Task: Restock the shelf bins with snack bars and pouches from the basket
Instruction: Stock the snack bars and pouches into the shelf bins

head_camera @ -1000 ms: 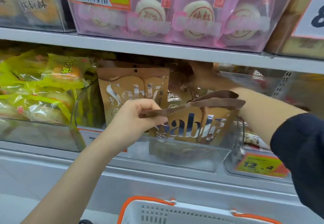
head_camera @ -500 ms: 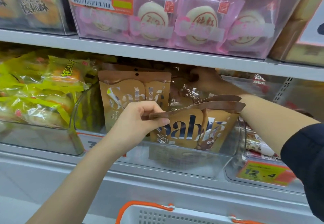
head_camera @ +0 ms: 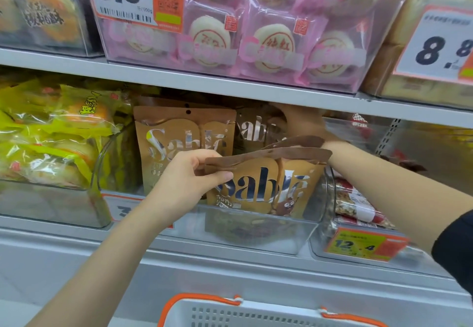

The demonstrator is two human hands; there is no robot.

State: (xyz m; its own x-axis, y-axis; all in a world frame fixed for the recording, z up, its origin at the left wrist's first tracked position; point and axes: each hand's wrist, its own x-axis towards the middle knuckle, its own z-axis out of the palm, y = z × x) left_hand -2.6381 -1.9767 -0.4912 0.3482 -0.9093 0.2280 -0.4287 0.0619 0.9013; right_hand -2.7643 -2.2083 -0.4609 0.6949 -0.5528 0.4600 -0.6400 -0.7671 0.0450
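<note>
Head view: my left hand [head_camera: 190,178], centre frame, pinches the top-left corner of the front Sablé pouch [head_camera: 266,186], thumb on its face, fingers curled behind the dark seal strip. That pouch stands upright in the clear bin [head_camera: 256,234] at centre, printed face toward the camera, long axis vertical, top seal running left-right and tipped slightly forward. A second Sablé pouch [head_camera: 184,142] stands upright behind it, centre-left, also face-out. My right hand [head_camera: 304,121] reaches deep into the bin at upper centre-right, behind the pouches; fingers hidden, so I cannot tell if they grip anything. Basket [head_camera: 268,311] rim at bottom centre. Yellow packs [head_camera: 51,134] fill the bin at left; pink packs [head_camera: 256,40] sit on the upper shelf. Versus half a second earlier: pouch and both hands are in the same pose, only the camera drifts a little.
</note>
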